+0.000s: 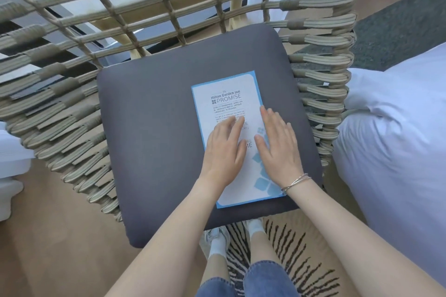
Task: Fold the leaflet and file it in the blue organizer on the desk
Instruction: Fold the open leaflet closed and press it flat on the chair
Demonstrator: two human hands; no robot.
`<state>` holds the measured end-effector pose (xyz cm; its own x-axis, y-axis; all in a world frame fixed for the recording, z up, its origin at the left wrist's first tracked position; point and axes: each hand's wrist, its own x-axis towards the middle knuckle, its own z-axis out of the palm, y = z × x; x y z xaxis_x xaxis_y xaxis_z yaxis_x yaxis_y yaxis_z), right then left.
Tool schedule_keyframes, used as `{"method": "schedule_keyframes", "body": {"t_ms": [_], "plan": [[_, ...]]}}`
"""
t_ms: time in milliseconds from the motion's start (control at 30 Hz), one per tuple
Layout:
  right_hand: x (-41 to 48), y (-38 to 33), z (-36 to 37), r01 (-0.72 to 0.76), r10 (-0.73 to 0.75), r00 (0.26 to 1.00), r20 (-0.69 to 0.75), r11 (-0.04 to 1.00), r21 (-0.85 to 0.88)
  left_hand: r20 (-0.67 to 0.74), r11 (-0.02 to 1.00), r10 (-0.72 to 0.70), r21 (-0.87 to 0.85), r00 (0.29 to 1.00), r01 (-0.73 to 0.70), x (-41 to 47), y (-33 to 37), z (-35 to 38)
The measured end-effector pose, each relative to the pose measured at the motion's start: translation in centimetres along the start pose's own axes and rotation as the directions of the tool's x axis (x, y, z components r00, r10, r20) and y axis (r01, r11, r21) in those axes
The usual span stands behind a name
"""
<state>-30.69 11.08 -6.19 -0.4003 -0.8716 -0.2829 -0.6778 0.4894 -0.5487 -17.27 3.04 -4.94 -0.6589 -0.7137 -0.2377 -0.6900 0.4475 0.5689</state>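
Note:
A white leaflet (226, 101) with a light-blue border and printed text lies flat on the dark grey seat cushion (149, 132) of a woven chair. My left hand (223, 149) rests palm down on its lower left half, fingers spread and pointing up the page. Just to the right, my right hand (277, 144) lies flat on the leaflet's right edge, with bracelets at the wrist. Both hands press on the paper without gripping it. No blue organizer or desk shows in this view.
The chair's rope-woven back and arms (321, 60) wrap around the cushion. A white duvet-covered bed (395, 132) bulges at the right. Below the cushion lie a striped rug (284, 258) and my feet in white shoes. Wooden floor runs along the left.

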Motion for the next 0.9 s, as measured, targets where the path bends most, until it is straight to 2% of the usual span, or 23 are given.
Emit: {"method": "schedule_keyframes", "body": {"t_ms": [167,333,467,633,733,900], "plan": [[-0.2,1.2,1.9,0.066,-0.072,0.997,-0.006,0.951,-0.303,-0.022,0.988,0.098,0.125,0.995,-0.094,-0.5,-2.0,1.8],[-0.1,2.2,3.6,0.084,-0.11,0.993,-0.041,0.91,-0.405,-0.056,0.957,0.169,0.247,0.984,-0.15,-1.0,-4.2,4.1],[0.0,2.5,4.4,0.074,-0.113,0.992,-0.064,0.898,-0.434,-0.083,0.946,0.189,0.283,0.978,-0.159,-0.8,-5.0,5.2],[-0.1,1.2,2.8,0.049,-0.052,0.999,0.005,0.898,-0.437,-0.014,0.95,0.146,0.281,0.989,-0.137,-1.1,-3.8,3.7],[0.3,-0.6,0.9,0.014,-0.017,1.0,-0.003,0.92,-0.392,0.011,0.957,0.138,0.255,0.99,-0.136,-1.0,-2.9,1.8],[4.1,-3.3,-1.8,0.14,-0.161,0.986,-0.035,0.928,-0.345,-0.085,0.956,0.112,0.281,0.99,-0.084,1.0,-3.2,-1.8]]}}
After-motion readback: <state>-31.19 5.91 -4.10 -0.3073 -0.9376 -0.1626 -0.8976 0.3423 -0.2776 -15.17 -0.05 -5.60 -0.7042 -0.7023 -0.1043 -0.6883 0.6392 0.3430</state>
